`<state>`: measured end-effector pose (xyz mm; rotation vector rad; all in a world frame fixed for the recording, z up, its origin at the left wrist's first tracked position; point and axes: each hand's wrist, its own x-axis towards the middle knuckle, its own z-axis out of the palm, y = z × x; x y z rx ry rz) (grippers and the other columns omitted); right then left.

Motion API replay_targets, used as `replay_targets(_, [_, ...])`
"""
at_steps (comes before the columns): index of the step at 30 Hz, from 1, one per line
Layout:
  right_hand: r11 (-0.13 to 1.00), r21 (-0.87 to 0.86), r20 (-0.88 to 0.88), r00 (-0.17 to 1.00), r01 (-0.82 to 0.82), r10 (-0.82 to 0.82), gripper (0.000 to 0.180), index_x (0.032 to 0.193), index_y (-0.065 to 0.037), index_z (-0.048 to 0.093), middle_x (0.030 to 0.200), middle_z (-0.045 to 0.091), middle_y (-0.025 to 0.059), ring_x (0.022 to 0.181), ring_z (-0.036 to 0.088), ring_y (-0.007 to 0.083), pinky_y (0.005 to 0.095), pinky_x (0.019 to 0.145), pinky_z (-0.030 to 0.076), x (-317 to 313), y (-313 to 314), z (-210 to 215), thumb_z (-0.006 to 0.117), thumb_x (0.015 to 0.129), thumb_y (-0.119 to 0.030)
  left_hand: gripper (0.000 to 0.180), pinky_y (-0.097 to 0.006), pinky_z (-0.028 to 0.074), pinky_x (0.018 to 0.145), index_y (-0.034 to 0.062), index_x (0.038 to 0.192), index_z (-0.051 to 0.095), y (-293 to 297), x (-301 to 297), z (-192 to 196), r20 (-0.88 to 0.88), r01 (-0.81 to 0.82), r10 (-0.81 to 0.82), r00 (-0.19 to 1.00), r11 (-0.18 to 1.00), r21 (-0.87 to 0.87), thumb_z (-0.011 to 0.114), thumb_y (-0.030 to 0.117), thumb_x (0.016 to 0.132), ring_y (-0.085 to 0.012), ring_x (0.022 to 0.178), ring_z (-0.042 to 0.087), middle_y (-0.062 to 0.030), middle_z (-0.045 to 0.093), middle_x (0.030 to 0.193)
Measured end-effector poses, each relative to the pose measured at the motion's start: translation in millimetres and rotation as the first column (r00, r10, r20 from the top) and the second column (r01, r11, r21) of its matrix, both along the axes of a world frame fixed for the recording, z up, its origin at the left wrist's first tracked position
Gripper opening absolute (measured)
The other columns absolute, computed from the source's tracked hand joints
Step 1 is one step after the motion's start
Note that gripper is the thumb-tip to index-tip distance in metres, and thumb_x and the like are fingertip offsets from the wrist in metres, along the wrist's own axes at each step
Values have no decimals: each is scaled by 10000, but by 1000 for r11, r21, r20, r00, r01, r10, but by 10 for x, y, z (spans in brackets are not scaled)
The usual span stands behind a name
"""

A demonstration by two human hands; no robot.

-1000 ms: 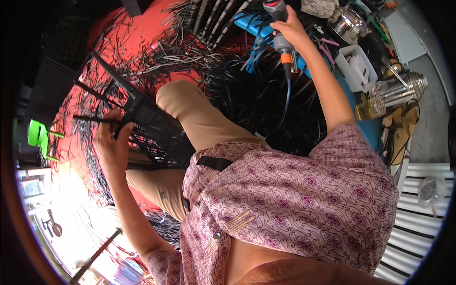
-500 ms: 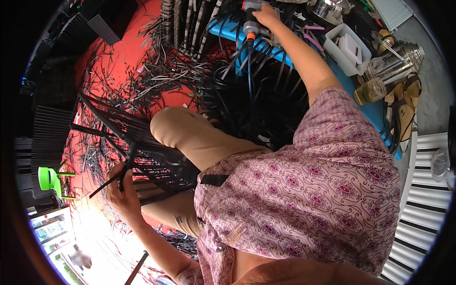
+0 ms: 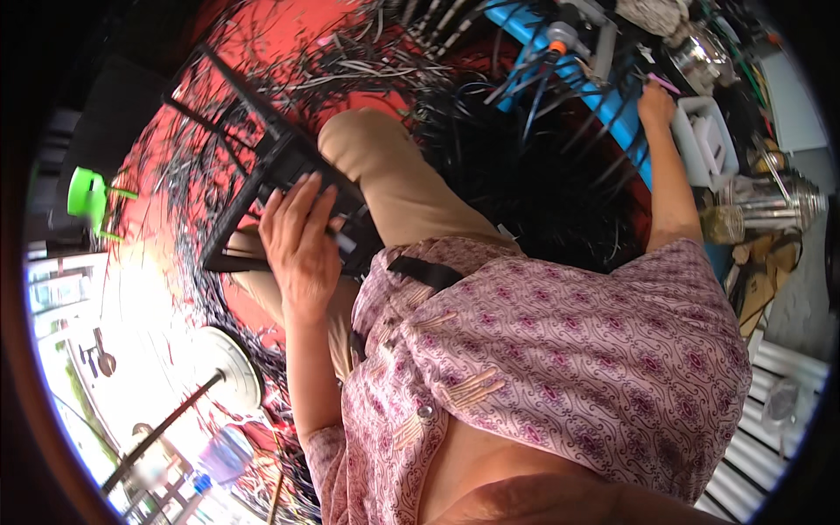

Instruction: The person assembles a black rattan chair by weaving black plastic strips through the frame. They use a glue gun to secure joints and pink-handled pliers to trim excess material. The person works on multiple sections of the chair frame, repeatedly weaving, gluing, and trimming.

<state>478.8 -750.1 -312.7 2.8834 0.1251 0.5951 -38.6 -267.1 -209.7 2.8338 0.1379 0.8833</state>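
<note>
A black slatted frame (image 3: 282, 156) with leg-like bars leans tilted across my lap, resting against my legs. My left hand (image 3: 302, 238) lies over it with the fingers stretched out, covering part of its surface. At the upper right, my right hand (image 3: 656, 107) is closed around pink-handled pliers (image 3: 665, 83) at the blue table; their jaws are hard to make out. A grey air tool (image 3: 563, 37) with an orange ring lies on that table, left of my right hand, with a thin blue hose hanging from it.
Beside my right hand stands a white plastic tub (image 3: 707, 144), with a glass jar (image 3: 724, 224) and a metal flask (image 3: 774, 199) farther along the blue table (image 3: 604, 109). Black strips (image 3: 350, 61) litter the red floor. A green stool (image 3: 86, 192) stands at far left.
My right hand has let go of the air tool and moved right to the pink-handled pliers. My left hand has opened out flat over the black frame, which has tilted upward.
</note>
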Motion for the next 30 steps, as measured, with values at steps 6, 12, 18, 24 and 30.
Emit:
replay_targets(6, [963,248,324,946,-105,19,250,1150,-44,639,1088,684,262,1013,675,436,508,918,542,-116,411,454,583,958,-193,416,-479,322,1185,42,1237,694,60,-21,-149,12,-14,13,1000,1000,22,542,30,849,-262,1296,574,-106,637,1356])
replay_targets(12, [134,932,305,929,-337,210,294,1183,7,686,977,703,134,854,659,220,344,714,519,-535,498,1036,676,962,-187,348,-482,372,1144,38,1184,708,-178,3,94,81,40,-36,996,998,-54,583,69,860,-275,1245,608,-106,674,1269])
replay_targets(18, [-348,873,150,491,341,858,362,1315,47,631,1053,703,117,744,586,99,226,601,464,-2495,1952,1323,635,972,-69,324,-412,480,1038,45,1291,667,-576,48,49,233,218,-81,969,724,-654,605,215,1022,-330,1177,641,-155,656,1287])
replay_targets(24, [-205,837,193,76,508,978,549,1397,30,561,1198,698,160,871,619,146,273,727,504,-3662,2953,1122,673,987,-317,741,-426,341,1178,-9,1582,319,-778,20,-50,427,404,-20,904,365,-839,478,498,1065,-289,1436,434,-178,444,1533])
replay_targets(30, [-59,771,331,-319,635,888,1185,1610,5,186,1589,352,296,1470,393,400,484,1193,331,-3729,3074,1252,656,833,-757,710,-401,392,1138,-3,1599,248,-808,-17,-73,464,435,131,876,204,-877,464,441,1088,-278,1368,471,-175,435,1515])
